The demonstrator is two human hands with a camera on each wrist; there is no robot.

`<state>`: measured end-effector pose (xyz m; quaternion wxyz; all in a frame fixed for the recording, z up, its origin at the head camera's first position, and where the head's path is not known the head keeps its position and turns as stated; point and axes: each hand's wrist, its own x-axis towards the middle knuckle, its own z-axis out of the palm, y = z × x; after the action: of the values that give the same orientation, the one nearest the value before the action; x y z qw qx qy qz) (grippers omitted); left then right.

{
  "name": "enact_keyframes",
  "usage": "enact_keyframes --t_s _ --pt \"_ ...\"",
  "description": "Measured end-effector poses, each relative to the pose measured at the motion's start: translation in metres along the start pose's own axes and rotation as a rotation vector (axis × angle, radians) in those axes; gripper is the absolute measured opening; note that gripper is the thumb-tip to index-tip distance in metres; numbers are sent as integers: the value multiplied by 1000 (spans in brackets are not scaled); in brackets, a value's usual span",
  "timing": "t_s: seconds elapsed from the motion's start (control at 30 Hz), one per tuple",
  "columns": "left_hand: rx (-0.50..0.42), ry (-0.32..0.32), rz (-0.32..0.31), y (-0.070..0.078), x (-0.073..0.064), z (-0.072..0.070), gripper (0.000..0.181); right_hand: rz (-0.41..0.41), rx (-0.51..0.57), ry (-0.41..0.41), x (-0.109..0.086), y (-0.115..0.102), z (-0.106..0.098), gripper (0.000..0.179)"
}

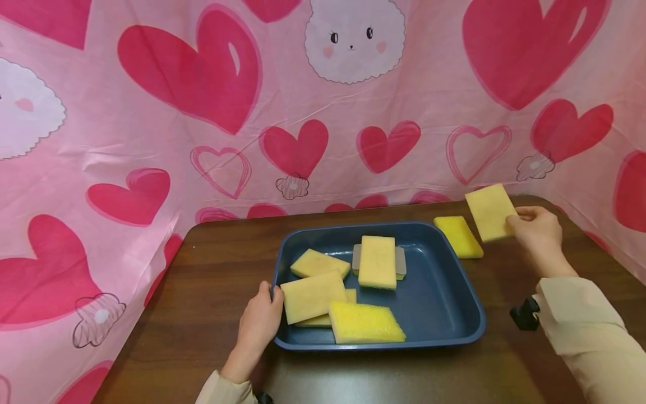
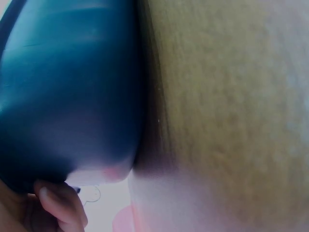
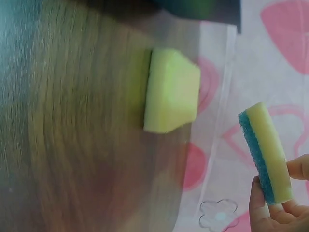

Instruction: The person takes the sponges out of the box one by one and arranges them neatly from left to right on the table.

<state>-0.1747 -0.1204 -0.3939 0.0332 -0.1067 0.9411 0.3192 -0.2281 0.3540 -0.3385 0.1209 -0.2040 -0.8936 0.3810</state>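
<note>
My right hand (image 1: pixel 540 235) pinches a yellow sponge (image 1: pixel 489 212) by its edge, raised over the right back of the table. The right wrist view shows that sponge's blue scouring side (image 3: pixel 258 157), with the thumb on the yellow face and fingers on the blue. Beside the tray, below the raised sponge, lies another yellow sponge (image 1: pixel 459 237). My left hand (image 1: pixel 259 320) grips the left rim of a dark blue tray (image 1: pixel 434 303), fingers curled at its edge in the left wrist view. The thumb is right at the corner of a yellow sponge (image 1: pixel 313 296) inside.
Several sponges lie in the tray's left and middle, some overlapping. One sponge (image 1: pixel 377 262) sits across another, and a bright yellow one (image 1: pixel 365 324) rests by the front wall. The brown wooden table (image 1: pixel 202 280) meets a pink heart-patterned cloth (image 1: pixel 313 101) at the back and sides.
</note>
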Motion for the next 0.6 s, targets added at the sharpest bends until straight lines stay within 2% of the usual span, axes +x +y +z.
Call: enact_keyframes --t_s 0.27,0.6 --pt "-11 -17 -7 0 0 0 34 63 -41 27 11 11 4 52" --pt "-12 -10 -1 0 0 1 34 64 -58 10 13 24 12 50"
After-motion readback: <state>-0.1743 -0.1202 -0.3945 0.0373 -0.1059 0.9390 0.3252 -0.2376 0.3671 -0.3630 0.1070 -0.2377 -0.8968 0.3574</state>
